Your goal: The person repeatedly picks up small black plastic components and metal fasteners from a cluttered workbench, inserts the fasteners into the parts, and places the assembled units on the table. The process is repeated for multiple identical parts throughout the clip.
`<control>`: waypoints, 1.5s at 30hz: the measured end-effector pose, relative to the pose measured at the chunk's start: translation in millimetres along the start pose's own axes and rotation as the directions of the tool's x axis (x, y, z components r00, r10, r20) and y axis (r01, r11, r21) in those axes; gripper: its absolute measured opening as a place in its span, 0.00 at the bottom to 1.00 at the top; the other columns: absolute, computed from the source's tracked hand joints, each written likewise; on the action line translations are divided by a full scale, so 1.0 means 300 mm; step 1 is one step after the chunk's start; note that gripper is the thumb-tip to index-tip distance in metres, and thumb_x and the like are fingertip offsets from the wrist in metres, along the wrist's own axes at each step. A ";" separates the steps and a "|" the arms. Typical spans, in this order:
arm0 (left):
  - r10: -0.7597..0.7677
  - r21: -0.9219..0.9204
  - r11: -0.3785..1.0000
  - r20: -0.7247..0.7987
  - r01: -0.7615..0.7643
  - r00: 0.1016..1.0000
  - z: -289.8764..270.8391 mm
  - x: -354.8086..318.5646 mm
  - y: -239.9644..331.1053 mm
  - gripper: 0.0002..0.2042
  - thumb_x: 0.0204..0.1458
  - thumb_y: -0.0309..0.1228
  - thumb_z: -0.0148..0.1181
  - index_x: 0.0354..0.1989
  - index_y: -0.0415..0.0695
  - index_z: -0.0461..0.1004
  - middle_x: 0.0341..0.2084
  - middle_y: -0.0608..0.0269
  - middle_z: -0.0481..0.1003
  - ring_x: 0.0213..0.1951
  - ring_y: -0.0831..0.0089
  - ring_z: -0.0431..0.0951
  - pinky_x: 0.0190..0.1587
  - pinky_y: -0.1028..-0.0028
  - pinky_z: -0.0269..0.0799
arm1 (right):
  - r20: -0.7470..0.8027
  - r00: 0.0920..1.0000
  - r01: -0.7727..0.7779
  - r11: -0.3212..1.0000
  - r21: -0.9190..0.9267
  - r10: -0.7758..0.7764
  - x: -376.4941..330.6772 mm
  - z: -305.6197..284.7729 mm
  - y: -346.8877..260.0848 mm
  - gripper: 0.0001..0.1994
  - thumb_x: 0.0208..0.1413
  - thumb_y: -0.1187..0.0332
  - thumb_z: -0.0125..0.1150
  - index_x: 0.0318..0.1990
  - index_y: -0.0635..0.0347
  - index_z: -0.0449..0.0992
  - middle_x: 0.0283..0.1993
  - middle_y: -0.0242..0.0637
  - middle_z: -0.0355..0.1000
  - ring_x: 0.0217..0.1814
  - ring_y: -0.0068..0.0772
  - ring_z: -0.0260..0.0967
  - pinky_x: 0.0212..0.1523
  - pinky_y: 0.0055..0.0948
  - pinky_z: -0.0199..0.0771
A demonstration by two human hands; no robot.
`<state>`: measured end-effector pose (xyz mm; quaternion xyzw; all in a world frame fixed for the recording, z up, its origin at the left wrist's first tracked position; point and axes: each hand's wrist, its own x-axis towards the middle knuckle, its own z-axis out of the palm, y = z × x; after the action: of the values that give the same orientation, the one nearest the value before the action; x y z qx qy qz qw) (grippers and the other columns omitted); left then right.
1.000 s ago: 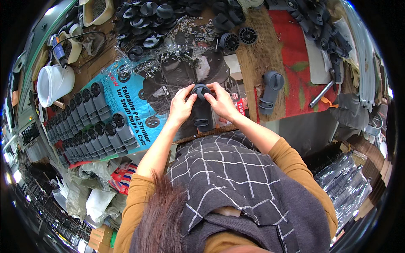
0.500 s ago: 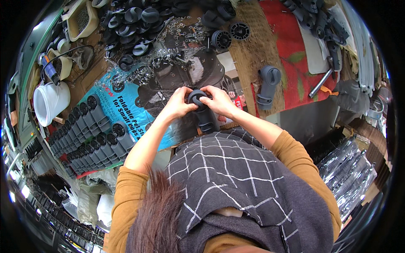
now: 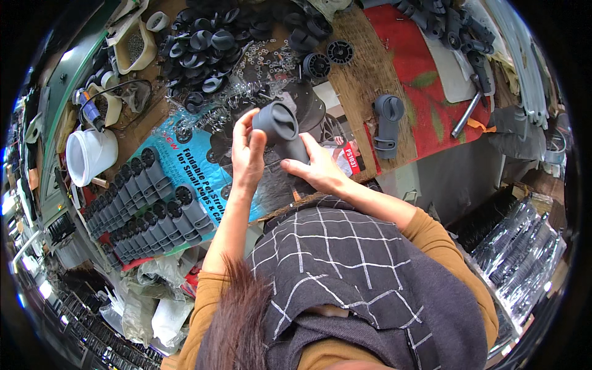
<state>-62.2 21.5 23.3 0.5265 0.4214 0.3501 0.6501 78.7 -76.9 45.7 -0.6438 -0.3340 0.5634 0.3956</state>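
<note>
Held up over the near edge of the bench is a dark grey plastic wheel bracket [image 3: 291, 148] with a round slotted cap [image 3: 284, 119] on its wide end. My left hand [image 3: 248, 154] grips the side of that wide end, thumb in front and fingers partly hidden behind it. Lower down, my right hand [image 3: 317, 166] closes round the narrow stem. A similar grey bracket [image 3: 387, 132] lies on the wooden strip to the right. On the left, several more brackets [image 3: 151, 176] stand packed in rows on a blue printed sheet [image 3: 194, 163].
A heap of dark caps [image 3: 203, 43] lies at the back, beside scattered washers [image 3: 262, 58] and springs [image 3: 213, 108]. Two spoked wheels [image 3: 340, 52] sit near the wood. Leftward are a white bucket [image 3: 92, 157], a blue power screwdriver [image 3: 90, 111] and a cream tray [image 3: 135, 49]. A metal rod [image 3: 467, 116] rests right.
The bracket has been raised and tilted, its capped end now turned to the right. My left hand shifted to its side; my right hand slid from the cap down to the stem.
</note>
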 end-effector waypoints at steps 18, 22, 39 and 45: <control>-0.281 -0.371 0.902 -0.111 0.222 0.953 0.100 -0.049 0.130 0.26 0.61 0.54 0.40 0.42 0.42 0.74 0.35 0.63 0.77 0.37 0.72 0.77 0.45 0.72 0.72 | -0.174 0.956 0.225 0.971 -0.086 -0.237 -0.066 -0.007 -0.116 0.26 0.51 0.49 0.60 0.48 0.62 0.65 0.37 0.40 0.64 0.41 0.33 0.64 0.44 0.35 0.66; -0.327 -0.459 0.839 0.001 0.291 0.945 0.130 -0.078 0.122 0.24 0.64 0.48 0.40 0.45 0.38 0.72 0.36 0.63 0.75 0.38 0.74 0.73 0.46 0.73 0.67 | -0.093 0.742 0.432 0.579 -0.692 -0.664 0.000 -0.070 -0.119 0.18 0.57 0.50 0.54 0.30 0.57 0.70 0.32 0.40 0.66 0.36 0.44 0.61 0.42 0.39 0.59; -0.456 -0.431 0.783 0.093 0.448 0.885 0.214 0.001 0.101 0.27 0.60 0.55 0.38 0.38 0.43 0.76 0.34 0.64 0.78 0.37 0.72 0.77 0.44 0.72 0.72 | -0.330 0.908 0.180 0.950 -0.254 -0.260 -0.175 -0.022 -0.038 0.44 0.43 0.52 0.71 0.65 0.59 0.53 0.52 0.52 0.66 0.55 0.53 0.66 0.55 0.43 0.64; -0.410 -0.377 0.779 0.301 0.502 0.861 0.171 -0.025 0.068 0.25 0.60 0.54 0.41 0.47 0.44 0.72 0.38 0.66 0.76 0.40 0.75 0.75 0.43 0.74 0.69 | -0.409 0.851 0.272 0.943 -0.192 -0.329 -0.220 0.022 0.024 0.37 0.45 0.65 0.68 0.63 0.58 0.57 0.52 0.51 0.68 0.53 0.44 0.68 0.53 0.36 0.66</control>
<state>-18.4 -1.2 49.1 0.2791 0.3775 0.2125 0.8570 62.8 -136.9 69.5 -0.7169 -0.3688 0.3140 0.5014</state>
